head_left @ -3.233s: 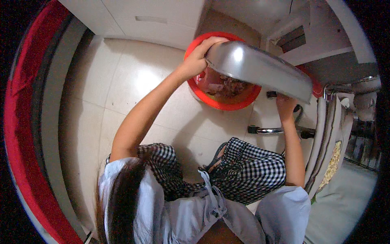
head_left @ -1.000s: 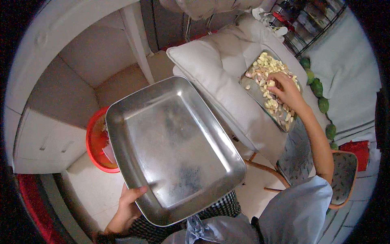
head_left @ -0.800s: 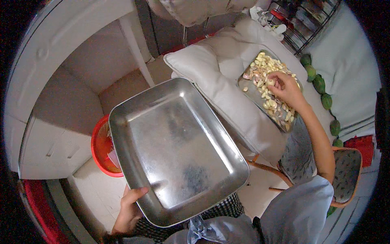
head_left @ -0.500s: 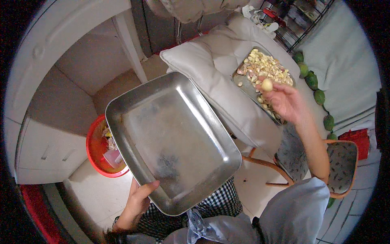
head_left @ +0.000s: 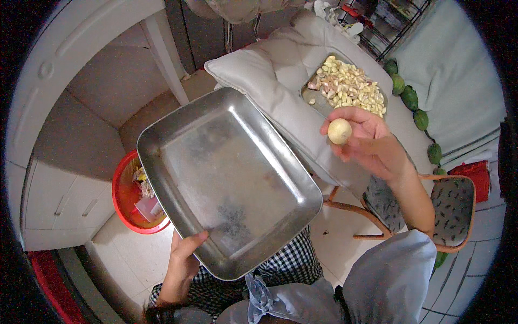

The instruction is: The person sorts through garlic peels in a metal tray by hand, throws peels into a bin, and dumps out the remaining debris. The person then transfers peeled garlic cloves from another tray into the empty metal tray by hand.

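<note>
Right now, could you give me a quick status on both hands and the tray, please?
Left hand grips steel tray by its near rim, tray empty. Right hand holds a garlic bulb. Nothing between bulb and tray.

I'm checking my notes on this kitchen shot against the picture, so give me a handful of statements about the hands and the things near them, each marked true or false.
1. The right hand holds a round pale bulb. True.
2. The left hand grips a red bowl. False: it grips the near edge of a steel tray; the red basin sits on the floor.
3. The steel tray is heaped with cloves. False: it holds no cloves; they lie in a smaller tray on the cushion.
4. Green fruits lie in a row along the table's far edge. True.
</note>
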Demonstrator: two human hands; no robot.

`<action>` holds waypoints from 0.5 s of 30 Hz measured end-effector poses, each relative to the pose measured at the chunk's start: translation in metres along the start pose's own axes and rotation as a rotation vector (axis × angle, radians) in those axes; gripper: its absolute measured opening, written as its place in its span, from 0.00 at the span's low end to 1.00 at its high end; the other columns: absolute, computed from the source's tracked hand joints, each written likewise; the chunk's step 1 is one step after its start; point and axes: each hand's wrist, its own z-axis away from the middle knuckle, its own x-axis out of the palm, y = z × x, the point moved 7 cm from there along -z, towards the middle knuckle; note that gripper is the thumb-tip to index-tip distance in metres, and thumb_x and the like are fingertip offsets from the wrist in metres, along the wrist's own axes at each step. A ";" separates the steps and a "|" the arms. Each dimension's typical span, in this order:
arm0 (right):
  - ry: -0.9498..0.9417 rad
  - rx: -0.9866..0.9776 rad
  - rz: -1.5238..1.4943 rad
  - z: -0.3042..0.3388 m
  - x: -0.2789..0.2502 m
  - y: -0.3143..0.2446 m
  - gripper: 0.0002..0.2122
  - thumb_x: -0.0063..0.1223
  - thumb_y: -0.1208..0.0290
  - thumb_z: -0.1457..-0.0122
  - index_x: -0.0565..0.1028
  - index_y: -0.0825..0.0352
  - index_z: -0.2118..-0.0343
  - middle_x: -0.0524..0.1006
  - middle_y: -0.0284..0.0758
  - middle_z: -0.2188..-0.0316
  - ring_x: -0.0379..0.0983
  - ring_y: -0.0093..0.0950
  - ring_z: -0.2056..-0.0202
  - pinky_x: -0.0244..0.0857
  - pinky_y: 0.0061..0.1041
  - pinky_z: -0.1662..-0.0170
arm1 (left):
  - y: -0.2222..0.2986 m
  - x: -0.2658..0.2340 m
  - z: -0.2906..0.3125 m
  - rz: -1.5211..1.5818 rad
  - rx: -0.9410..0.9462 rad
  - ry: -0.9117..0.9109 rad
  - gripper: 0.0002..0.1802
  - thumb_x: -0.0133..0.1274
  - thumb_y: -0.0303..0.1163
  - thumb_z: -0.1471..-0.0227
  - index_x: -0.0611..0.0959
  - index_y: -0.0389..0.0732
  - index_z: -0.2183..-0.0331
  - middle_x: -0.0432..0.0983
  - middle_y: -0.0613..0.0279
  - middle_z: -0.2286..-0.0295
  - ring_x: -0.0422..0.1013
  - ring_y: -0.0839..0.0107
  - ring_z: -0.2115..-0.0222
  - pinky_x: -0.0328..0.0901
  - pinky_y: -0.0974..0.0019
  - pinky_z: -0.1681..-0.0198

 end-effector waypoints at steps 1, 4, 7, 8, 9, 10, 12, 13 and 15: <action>0.002 -0.003 -0.001 -0.001 -0.005 -0.001 0.21 0.49 0.72 0.56 0.60 0.70 0.58 0.66 0.37 0.64 0.66 0.20 0.71 0.61 0.13 0.68 | 0.000 0.002 0.001 -0.003 0.001 -0.001 0.27 0.45 0.26 0.66 0.59 0.34 0.59 0.62 0.55 0.67 0.61 0.65 0.65 0.58 0.65 0.63; 0.210 -0.036 0.041 -0.013 -0.038 -0.011 0.18 0.50 0.74 0.57 0.63 0.71 0.61 0.68 0.33 0.69 0.65 0.18 0.72 0.60 0.13 0.70 | -0.002 0.004 0.003 0.026 -0.001 -0.002 0.27 0.45 0.27 0.65 0.59 0.34 0.59 0.62 0.54 0.66 0.61 0.65 0.65 0.58 0.64 0.63; 0.184 -0.183 0.309 -0.014 -0.026 -0.015 0.17 0.51 0.76 0.59 0.64 0.70 0.62 0.68 0.32 0.68 0.64 0.17 0.72 0.60 0.13 0.69 | -0.003 0.001 0.002 0.029 0.016 -0.009 0.27 0.45 0.27 0.65 0.59 0.34 0.59 0.62 0.54 0.66 0.61 0.65 0.64 0.58 0.64 0.63; 0.163 -0.320 0.515 -0.010 -0.014 -0.021 0.16 0.52 0.77 0.60 0.66 0.67 0.65 0.67 0.31 0.69 0.63 0.18 0.71 0.60 0.14 0.69 | -0.004 0.002 0.001 0.026 0.005 -0.040 0.27 0.45 0.28 0.65 0.59 0.33 0.59 0.62 0.54 0.66 0.61 0.64 0.64 0.58 0.64 0.62; 0.154 -0.315 0.513 -0.009 -0.003 -0.016 0.16 0.52 0.77 0.60 0.66 0.67 0.65 0.67 0.31 0.69 0.63 0.18 0.71 0.60 0.14 0.69 | -0.006 0.001 0.000 0.027 -0.010 -0.063 0.27 0.46 0.28 0.65 0.59 0.32 0.59 0.62 0.53 0.65 0.61 0.64 0.63 0.58 0.64 0.62; 0.134 -0.389 0.605 -0.006 0.012 -0.018 0.15 0.53 0.77 0.61 0.66 0.67 0.66 0.66 0.31 0.70 0.63 0.18 0.70 0.59 0.14 0.69 | -0.005 0.001 0.000 0.031 -0.008 -0.052 0.27 0.46 0.28 0.65 0.59 0.32 0.59 0.62 0.53 0.65 0.61 0.64 0.63 0.58 0.64 0.62; 0.102 -0.462 0.689 -0.005 0.033 -0.021 0.15 0.54 0.77 0.62 0.66 0.66 0.68 0.66 0.31 0.71 0.62 0.18 0.69 0.59 0.15 0.70 | 0.001 0.008 0.000 0.005 0.051 -0.061 0.28 0.45 0.28 0.65 0.58 0.31 0.58 0.62 0.52 0.65 0.62 0.64 0.64 0.57 0.64 0.61; 0.037 -0.443 0.838 -0.006 0.045 -0.020 0.14 0.54 0.76 0.62 0.66 0.66 0.69 0.66 0.32 0.72 0.62 0.20 0.68 0.58 0.17 0.69 | 0.000 0.008 -0.001 0.008 0.054 -0.056 0.28 0.45 0.28 0.65 0.58 0.31 0.58 0.62 0.52 0.65 0.62 0.64 0.64 0.57 0.64 0.61; -0.035 -0.425 0.983 -0.010 0.058 -0.008 0.14 0.55 0.75 0.63 0.66 0.66 0.70 0.66 0.33 0.73 0.62 0.23 0.68 0.57 0.19 0.68 | 0.002 0.009 -0.003 0.008 0.109 -0.053 0.26 0.48 0.31 0.67 0.61 0.32 0.63 0.64 0.55 0.73 0.65 0.62 0.69 0.61 0.64 0.67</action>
